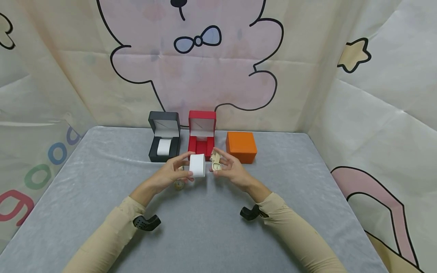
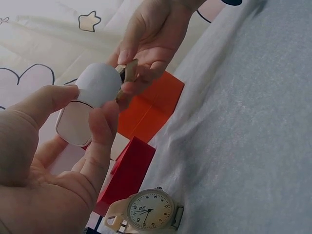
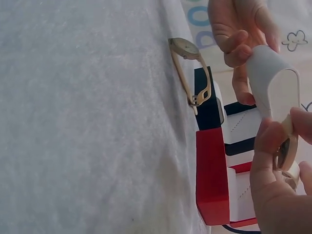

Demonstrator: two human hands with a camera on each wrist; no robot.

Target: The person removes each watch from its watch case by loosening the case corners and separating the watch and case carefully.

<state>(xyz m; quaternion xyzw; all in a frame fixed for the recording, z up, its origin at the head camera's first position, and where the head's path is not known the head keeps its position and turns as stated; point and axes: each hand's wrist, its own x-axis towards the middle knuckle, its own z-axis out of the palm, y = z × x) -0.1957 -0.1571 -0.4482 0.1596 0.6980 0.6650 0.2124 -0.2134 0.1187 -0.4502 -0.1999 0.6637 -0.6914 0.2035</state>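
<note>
My left hand (image 1: 170,171) pinches a white watch cushion (image 1: 197,165) between thumb and fingers, above the table. Close beside it on the right, my right hand (image 1: 233,170) holds a cream wristwatch (image 1: 216,162) by thumb and fingers. In the right wrist view this held watch (image 3: 287,155) is right at the cushion's end; whether they touch I cannot tell. A second cream wristwatch (image 2: 150,210) lies on the table below my left hand, its strap curved in a loop. Behind the hands stands an open red watch box (image 1: 202,146), with no cushion showing in it.
An open black watch box (image 1: 164,151) with a white cushion (image 1: 164,147) inside stands left of the red one. To the right sits a closed orange box (image 1: 241,147). A grey cloth covers the table (image 1: 211,227); a printed curtain (image 1: 239,83) hangs behind.
</note>
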